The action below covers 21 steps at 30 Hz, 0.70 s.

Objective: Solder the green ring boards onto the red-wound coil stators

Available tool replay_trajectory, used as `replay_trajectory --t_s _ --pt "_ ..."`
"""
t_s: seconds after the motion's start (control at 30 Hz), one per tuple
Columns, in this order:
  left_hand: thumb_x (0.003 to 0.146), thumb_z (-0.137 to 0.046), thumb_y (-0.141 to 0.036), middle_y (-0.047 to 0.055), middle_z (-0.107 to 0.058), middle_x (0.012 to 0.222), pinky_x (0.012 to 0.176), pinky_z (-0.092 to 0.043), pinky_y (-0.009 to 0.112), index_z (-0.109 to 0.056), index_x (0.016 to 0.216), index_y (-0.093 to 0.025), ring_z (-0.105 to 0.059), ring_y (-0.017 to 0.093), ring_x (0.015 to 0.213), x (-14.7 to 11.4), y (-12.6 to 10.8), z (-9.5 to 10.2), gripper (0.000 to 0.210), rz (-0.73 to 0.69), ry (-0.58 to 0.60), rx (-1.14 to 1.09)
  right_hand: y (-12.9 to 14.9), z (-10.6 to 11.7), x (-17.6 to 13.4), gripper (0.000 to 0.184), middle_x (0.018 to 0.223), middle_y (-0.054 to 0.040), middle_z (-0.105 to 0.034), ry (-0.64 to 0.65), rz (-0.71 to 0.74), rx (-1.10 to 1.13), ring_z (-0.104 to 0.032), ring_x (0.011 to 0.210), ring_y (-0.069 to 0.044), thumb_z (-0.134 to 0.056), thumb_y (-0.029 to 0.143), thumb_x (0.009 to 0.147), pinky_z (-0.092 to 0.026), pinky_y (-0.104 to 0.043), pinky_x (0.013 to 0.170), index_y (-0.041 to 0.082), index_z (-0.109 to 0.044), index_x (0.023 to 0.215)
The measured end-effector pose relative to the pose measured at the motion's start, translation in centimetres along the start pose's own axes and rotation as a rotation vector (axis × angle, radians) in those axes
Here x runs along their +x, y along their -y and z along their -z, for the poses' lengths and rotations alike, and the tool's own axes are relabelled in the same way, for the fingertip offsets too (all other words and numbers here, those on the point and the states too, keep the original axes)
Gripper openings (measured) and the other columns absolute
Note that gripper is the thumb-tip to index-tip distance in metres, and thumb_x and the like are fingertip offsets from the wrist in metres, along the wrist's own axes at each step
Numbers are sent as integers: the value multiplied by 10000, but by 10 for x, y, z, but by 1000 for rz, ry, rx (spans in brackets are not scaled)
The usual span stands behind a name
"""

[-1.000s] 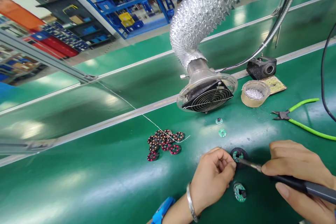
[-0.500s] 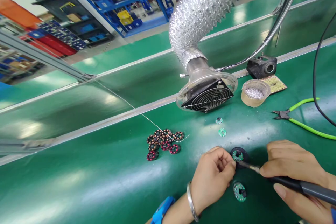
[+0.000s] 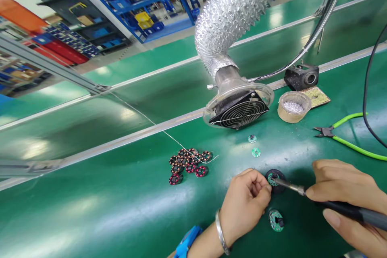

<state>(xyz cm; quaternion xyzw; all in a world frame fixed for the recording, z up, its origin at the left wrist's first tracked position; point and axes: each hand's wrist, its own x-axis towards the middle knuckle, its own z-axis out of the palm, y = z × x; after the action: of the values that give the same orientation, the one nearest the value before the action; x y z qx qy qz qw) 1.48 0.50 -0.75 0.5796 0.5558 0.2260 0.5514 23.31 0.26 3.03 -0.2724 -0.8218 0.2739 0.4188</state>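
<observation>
My right hand (image 3: 347, 197) is closed round a soldering iron (image 3: 341, 206). Its metal tip rests on a small round green circuit board (image 3: 271, 181) seated in a dark round base (image 3: 280, 189). At the left edge of this board, my left hand (image 3: 248, 201) pinches with thumb and fingers; what lies between the fingertips is hidden. Just below is a second round green board (image 3: 276, 221) with a black part on it. Beyond my hands lie two smaller green discs, one with a black part (image 3: 252, 138) and one plain (image 3: 256, 152).
Several wound copper coils (image 3: 184, 163) lie in a cluster at left, a thin solder wire (image 3: 172, 139) crossing them. A fume extractor (image 3: 240, 111) hangs low over the bench. At right are a tub of metal bits (image 3: 293, 107), a black iron stand (image 3: 302, 77) and green-handled cutters (image 3: 328, 131).
The soldering iron's tip has moved from the board's lower edge up onto its face. My right hand has shifted slightly right, the cable with it. My left hand stays put.
</observation>
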Motion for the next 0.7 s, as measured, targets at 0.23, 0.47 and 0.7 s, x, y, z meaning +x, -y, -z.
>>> replay_trajectory --t_s 0.23,0.47,0.7 --pt "769 -553 -167 -37 -509 618 450 -393 206 -531 720 -173 -510 86 457 0 2 1 54 -31 15 8 -4 -5 -1 375 662 -37 -564 -175 33 -27 -541 553 -180 -478 72 774 -442 -339 504 151 -562 1131" --pt "678 -780 -182 -17 -501 850 497 -395 215 -597 961 -172 -430 64 518 8 0 5 338 -201 1 248 -20 -25 -2 416 736 -1 -633 -263 -22 -77 -589 572 -124 -499 23 863 -492 -244 513 189 -542 1241" --pt "760 -760 -213 -18 -485 728 570 -391 224 -684 844 -190 -470 127 651 32 -1 20 116 -383 221 227 -29 -42 2 270 703 -1 -585 -116 -39 -154 -460 591 -133 -524 40 876 -421 -262 561 172 -567 1108"
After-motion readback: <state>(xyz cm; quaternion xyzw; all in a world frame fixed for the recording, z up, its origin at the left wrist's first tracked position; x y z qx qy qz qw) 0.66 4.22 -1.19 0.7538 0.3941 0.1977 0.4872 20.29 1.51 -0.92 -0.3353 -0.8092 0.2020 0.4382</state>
